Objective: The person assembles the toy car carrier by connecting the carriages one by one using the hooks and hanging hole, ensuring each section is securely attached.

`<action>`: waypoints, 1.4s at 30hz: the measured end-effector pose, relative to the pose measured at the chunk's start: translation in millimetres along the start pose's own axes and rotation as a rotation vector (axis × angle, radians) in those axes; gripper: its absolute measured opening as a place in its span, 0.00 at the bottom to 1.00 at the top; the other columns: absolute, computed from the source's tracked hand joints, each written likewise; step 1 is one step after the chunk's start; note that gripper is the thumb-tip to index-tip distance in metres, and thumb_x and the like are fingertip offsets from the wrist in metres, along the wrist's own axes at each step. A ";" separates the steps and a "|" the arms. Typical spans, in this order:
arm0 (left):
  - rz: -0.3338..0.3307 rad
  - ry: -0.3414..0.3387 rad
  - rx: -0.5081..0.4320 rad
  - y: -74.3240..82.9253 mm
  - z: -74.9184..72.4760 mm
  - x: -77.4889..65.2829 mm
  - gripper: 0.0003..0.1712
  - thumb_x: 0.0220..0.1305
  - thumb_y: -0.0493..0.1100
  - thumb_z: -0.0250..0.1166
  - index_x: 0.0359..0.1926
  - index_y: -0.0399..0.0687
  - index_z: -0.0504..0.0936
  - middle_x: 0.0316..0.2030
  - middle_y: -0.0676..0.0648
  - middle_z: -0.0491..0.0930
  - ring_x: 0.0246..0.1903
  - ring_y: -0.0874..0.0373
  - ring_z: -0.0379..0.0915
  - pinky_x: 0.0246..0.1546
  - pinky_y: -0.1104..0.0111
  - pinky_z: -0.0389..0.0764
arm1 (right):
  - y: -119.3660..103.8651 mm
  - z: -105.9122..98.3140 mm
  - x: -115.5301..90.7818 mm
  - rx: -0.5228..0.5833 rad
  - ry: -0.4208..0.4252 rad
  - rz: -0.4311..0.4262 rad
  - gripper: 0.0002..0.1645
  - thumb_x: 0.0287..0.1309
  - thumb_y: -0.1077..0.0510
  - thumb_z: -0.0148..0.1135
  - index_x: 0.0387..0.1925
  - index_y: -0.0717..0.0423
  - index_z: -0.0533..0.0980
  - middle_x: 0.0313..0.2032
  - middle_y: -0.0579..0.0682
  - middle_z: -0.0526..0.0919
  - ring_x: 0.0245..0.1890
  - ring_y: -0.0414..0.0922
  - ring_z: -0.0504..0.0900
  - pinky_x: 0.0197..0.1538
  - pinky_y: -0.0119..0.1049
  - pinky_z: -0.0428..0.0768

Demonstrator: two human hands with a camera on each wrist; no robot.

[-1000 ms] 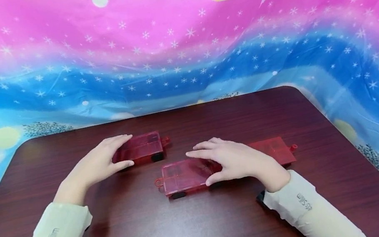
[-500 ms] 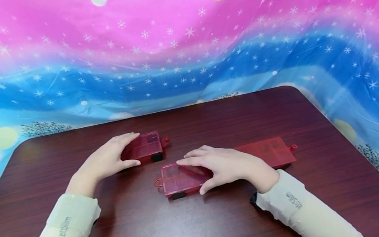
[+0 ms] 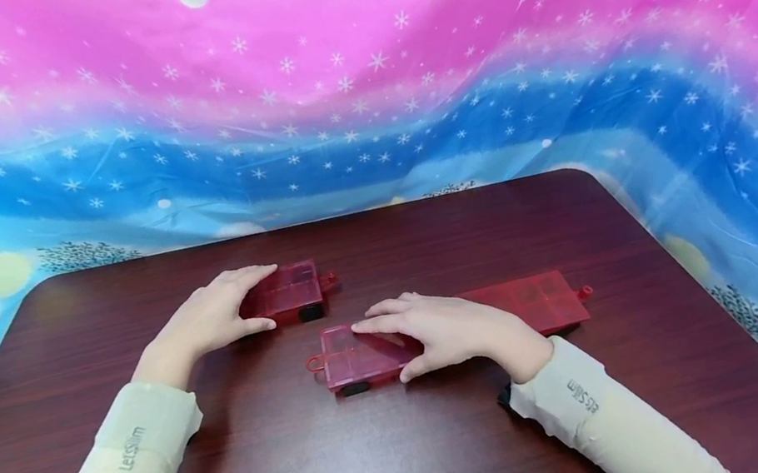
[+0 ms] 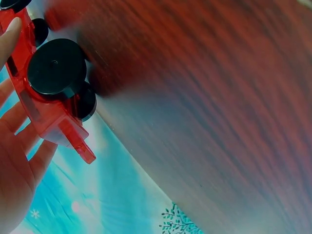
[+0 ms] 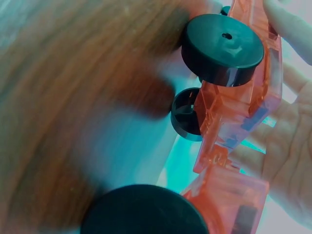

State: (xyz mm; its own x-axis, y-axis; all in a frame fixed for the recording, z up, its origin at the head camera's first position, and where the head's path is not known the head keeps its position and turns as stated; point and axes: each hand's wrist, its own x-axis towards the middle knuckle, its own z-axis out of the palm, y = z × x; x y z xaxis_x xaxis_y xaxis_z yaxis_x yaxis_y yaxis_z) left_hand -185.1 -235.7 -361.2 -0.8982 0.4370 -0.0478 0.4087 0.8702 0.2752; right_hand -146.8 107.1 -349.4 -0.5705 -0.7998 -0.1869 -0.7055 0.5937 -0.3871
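Note:
In the head view, my left hand point(image 3: 206, 318) grips a see-through red toy car base point(image 3: 295, 287) on black wheels, thumb on the near side and fingers on the far side. A small red coupling sticks out of its right end. Nearer, my right hand point(image 3: 452, 329) holds a second red car base point(image 3: 348, 356) the same way; a ring sits at its left end. Coupled behind it is a third red car base point(image 3: 538, 301). The right wrist view shows that red coupling point(image 5: 214, 157) between the two. The left wrist view shows black wheels point(image 4: 57, 66) on the table.
Everything stands on a dark brown wooden table point(image 3: 335, 464) with rounded corners. A pink and blue printed cloth point(image 3: 353, 89) hangs behind and around it. The left car base stands farther back than the other two, a short gap apart.
Both hands have shifted slightly: the left to the right along its car base, the right to the left along its own. The car bases themselves have hardly moved.

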 end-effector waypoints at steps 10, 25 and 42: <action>0.000 -0.006 0.032 -0.2 -1.9 -1.2 0.48 0.55 0.53 0.74 0.73 0.49 0.64 0.68 0.36 0.68 0.66 0.37 0.63 0.60 0.35 0.69 | 2.6 -0.6 -0.7 0.021 0.006 -0.010 0.45 0.54 0.46 0.74 0.72 0.35 0.65 0.70 0.44 0.67 0.66 0.44 0.67 0.63 0.44 0.77; 0.025 -0.005 0.049 3.2 -4.1 -13.5 0.45 0.56 0.53 0.75 0.72 0.53 0.67 0.66 0.36 0.69 0.65 0.37 0.65 0.58 0.35 0.70 | 6.3 -1.6 -3.4 0.061 0.008 -0.024 0.43 0.55 0.47 0.73 0.71 0.37 0.66 0.69 0.44 0.67 0.67 0.44 0.67 0.63 0.44 0.76; 0.019 0.006 0.075 6.9 -15.7 -37.7 0.44 0.54 0.54 0.75 0.71 0.55 0.71 0.65 0.36 0.71 0.63 0.37 0.67 0.54 0.35 0.73 | 10.8 -2.4 -9.1 0.096 0.018 -0.038 0.43 0.56 0.47 0.72 0.72 0.37 0.65 0.71 0.47 0.65 0.70 0.46 0.64 0.67 0.47 0.73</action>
State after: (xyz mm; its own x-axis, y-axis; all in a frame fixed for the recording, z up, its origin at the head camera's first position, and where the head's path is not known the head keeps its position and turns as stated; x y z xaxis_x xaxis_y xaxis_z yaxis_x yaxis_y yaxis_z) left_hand -150.9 -249.7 -342.4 -0.8912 0.4521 -0.0370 0.4362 0.8765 0.2037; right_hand -150.2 120.9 -349.7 -0.5520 -0.8194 -0.1549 -0.6836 0.5510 -0.4786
